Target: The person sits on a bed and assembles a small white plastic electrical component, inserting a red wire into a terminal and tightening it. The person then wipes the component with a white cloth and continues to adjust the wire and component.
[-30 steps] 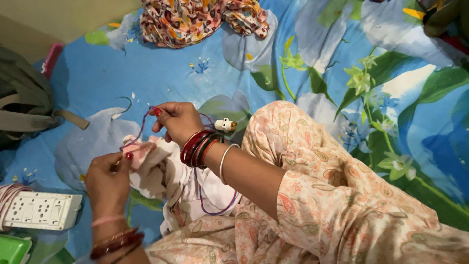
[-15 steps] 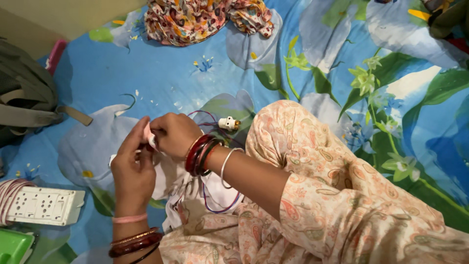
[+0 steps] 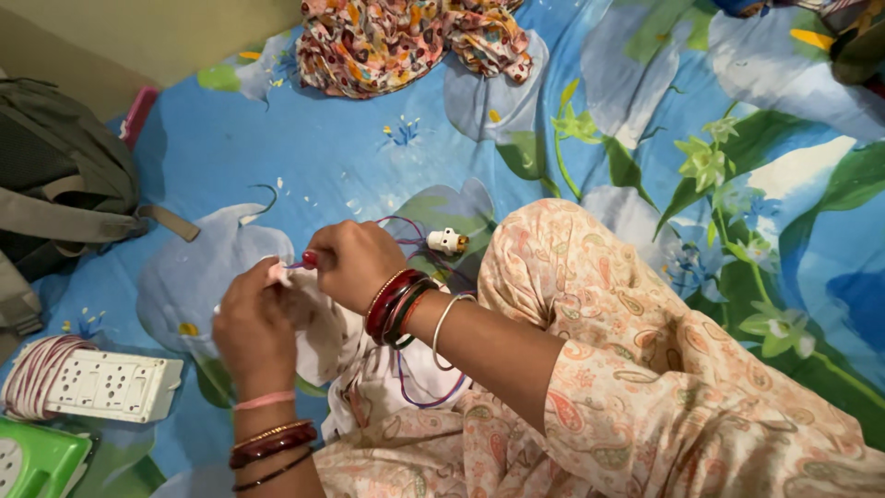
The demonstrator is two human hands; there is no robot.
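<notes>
I see my left hand (image 3: 253,327) and my right hand (image 3: 355,263) close together over a pale cloth (image 3: 346,350) that lies in my lap. My right hand pinches a thin red and purple wire (image 3: 297,266) between thumb and finger. My left hand is curled shut on a bit of the cloth, and its fingers sit right beside the end of the wire. I cannot tell if the left hand also grips the wire. More of the wire loops down over the cloth, under my right wrist, which has red bangles on it.

Just past my right hand, on the bed sheet (image 3: 277,138), lies a small white plug (image 3: 447,242). The sheet is blue with big flowers. To the left of the cloth there is a white power strip (image 3: 111,385) with a coil of cord at its end. Below the power strip, at the corner, is a green plastic thing (image 3: 32,466). Far from the cloth, up and to the left, sits a grey bag (image 3: 64,180). A bunched flowery cloth (image 3: 406,41) lies at the top of the sheet, well apart from my hands.
</notes>
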